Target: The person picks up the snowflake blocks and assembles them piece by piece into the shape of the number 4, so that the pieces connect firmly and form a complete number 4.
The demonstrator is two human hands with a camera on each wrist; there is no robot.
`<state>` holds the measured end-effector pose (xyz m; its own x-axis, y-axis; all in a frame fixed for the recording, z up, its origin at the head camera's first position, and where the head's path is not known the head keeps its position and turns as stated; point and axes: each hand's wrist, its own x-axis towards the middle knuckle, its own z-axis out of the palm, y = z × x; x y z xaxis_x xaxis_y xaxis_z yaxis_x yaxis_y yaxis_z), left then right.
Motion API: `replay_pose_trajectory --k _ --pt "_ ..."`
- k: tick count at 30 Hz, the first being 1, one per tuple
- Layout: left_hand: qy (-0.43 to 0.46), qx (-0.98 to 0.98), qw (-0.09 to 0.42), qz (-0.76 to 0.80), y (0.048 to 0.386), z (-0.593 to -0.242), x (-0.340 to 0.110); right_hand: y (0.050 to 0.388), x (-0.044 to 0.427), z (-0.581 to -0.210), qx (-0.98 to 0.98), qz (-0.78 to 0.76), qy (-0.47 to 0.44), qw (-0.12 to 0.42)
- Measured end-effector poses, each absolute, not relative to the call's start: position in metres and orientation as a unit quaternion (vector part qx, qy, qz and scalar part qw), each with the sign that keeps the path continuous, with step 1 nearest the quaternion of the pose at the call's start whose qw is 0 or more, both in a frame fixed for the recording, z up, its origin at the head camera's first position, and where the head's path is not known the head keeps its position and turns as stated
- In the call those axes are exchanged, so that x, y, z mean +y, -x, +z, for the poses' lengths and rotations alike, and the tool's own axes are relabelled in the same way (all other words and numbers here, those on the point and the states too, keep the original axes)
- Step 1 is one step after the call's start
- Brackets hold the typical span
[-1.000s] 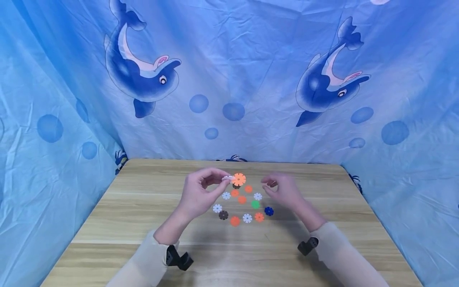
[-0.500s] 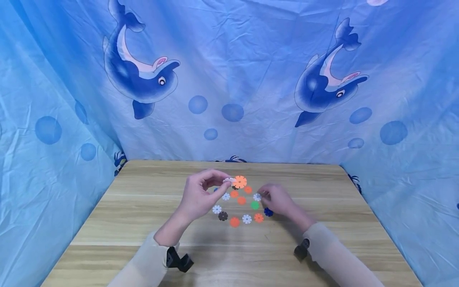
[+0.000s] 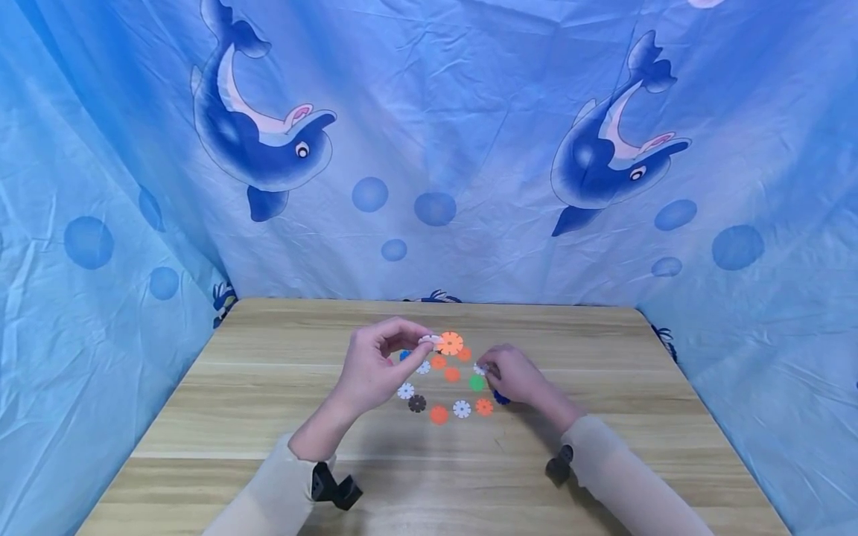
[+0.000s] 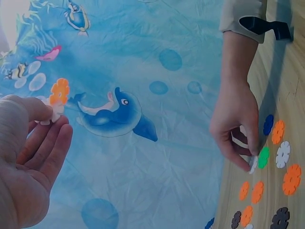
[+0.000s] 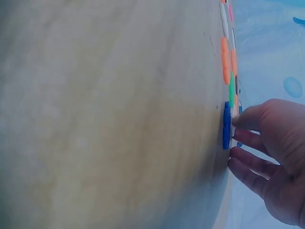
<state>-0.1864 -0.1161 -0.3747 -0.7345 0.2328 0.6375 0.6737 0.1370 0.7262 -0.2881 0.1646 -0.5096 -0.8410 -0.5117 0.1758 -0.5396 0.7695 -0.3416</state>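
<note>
My left hand (image 3: 377, 363) pinches a white notched snowflake disc (image 3: 429, 340) above the table. An orange snowflake disc (image 3: 450, 343) is joined to it and sticks out to the right; the left wrist view shows the joined orange disc (image 4: 60, 91) upright above the fingertips. At the table, my right hand (image 3: 516, 374) has thumb and fingertips curled on the edges of another white snowflake disc (image 4: 253, 164), partly covered by the fingers. Close beside that hand lie a green disc (image 3: 477, 383) and a dark blue disc (image 5: 226, 126).
Several loose discs lie on the wooden table (image 3: 429, 476): orange (image 3: 439, 415), white (image 3: 461, 409), brown (image 3: 417, 403) and blue (image 3: 405, 356) among them. A blue dolphin-print curtain (image 3: 436, 149) hangs behind the table and along both sides.
My right hand has come down and left to the white disc beside the green one, and its fingers have closed there. My left hand has barely moved, still holding the joined discs.
</note>
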Motion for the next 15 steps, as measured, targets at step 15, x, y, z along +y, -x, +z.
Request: replay_pose_trajectory --k 15 --pt "0.300 -0.742 0.192 -0.568 0.1870 -0.3751 -0.1190 0.2951 0.1662 -0.5039 -0.938 0.223 -0.266 -0.014"
